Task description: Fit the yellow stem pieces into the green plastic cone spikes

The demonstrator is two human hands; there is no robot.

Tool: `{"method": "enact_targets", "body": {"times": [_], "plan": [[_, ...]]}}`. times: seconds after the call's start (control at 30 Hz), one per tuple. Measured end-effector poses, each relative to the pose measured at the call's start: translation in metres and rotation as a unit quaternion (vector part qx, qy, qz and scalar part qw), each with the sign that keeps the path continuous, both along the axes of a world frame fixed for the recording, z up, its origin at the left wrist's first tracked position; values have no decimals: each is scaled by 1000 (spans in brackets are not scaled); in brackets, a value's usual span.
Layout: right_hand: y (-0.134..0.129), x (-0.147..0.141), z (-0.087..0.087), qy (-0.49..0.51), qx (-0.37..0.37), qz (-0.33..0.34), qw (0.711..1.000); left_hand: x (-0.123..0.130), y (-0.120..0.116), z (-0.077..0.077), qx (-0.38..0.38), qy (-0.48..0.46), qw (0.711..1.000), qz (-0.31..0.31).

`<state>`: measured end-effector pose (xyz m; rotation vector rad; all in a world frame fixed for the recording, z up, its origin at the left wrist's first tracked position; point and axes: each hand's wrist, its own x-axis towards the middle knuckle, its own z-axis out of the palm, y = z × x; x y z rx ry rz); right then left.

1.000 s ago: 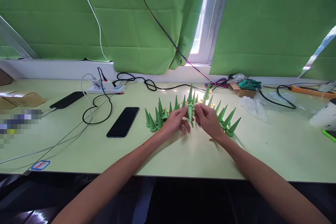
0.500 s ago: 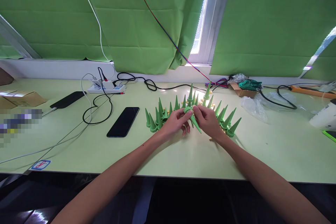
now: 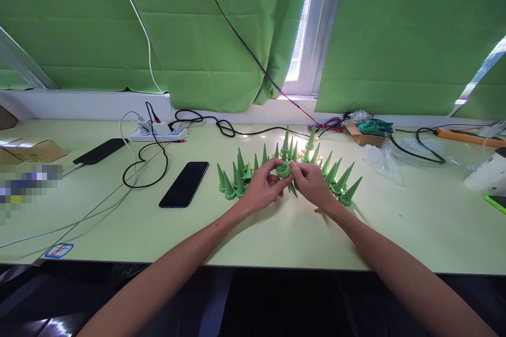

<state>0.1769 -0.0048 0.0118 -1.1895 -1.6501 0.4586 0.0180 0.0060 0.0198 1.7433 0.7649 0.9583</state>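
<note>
Between both hands is a green plastic cone spike [image 3: 283,170], its hollow round base turned up toward me and its tip pointing down and toward me. My left hand [image 3: 264,185] is closed around the left side of the base, thumb below and fingers above. From the right, my right hand [image 3: 310,181] pinches the rim of the same spike. Several more green cone spikes [image 3: 229,188] stand upright on the table to the left of and behind my hands, and others [image 3: 347,192] stand to the right. Small yellowish pieces [image 3: 318,210] lie partly hidden near my right wrist.
A black phone [image 3: 184,184] lies left of the spikes; another dark device [image 3: 100,151] is further left, by a power strip [image 3: 158,134] with cables. At the back right are a small cardboard box [image 3: 363,137] and clear plastic bags [image 3: 382,162]. A white cylinder [image 3: 488,175] stands far right.
The held spike has been tilted so that its hollow base now faces me and less of its tip shows. My left fingers have shifted around the base.
</note>
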Motion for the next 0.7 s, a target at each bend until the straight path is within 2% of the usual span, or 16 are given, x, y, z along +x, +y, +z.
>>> {"method": "enact_targets", "body": {"times": [0.2,0.37,0.53,0.7], "plan": [[0,0,-2,29,-22,14,999,0,-1,-4,103,41,993,40],[1,0,-3,47,-22,14,999,2,-1,-5,124,36,990,63],[2,2,-6,75,-4,10,997,1,-1,-3,52,9,997,59],[3,4,-8,59,33,13,998,3,5,-7,-93,-54,994,-2]]}}
